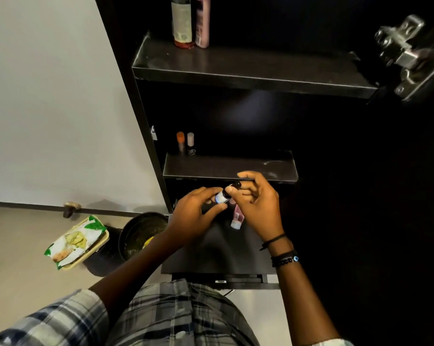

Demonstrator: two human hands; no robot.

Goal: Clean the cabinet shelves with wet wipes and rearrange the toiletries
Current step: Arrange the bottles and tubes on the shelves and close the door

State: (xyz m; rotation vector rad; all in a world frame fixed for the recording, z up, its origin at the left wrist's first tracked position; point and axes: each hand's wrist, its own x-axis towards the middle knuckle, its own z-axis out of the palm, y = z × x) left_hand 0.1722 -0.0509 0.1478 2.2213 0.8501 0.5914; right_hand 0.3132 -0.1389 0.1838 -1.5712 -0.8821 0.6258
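Dark cabinet (146, 126) shelves stand open beside a white wall (49, 96), over a pale floor (24, 258). I count three shelves.

The top shelf (261, 63) holds two tall bottles side by side at its left end: a dark bottle (182, 21) with a label and a pink bottle (202, 21). The middle shelf (223, 166) holds two tiny bottles at its left end, standing close together: one with an orange cap (180, 142) and one with a pale cap (190, 143). On the bottom shelf (216, 250) lies one pink tube (237, 219), partly hidden by the hands.

Both hands hold one little bottle (223, 196) with a white label, above the bottom shelf. The left hand (193, 216) grips its body. The right hand (258, 208) pinches its dark cap end.

On the floor sits one round black bin (138, 236) with something yellow inside. Just beside it, one pack of wipes (75, 242) lies on a tan tray. One metal hinge (408, 51) shows at the top right.
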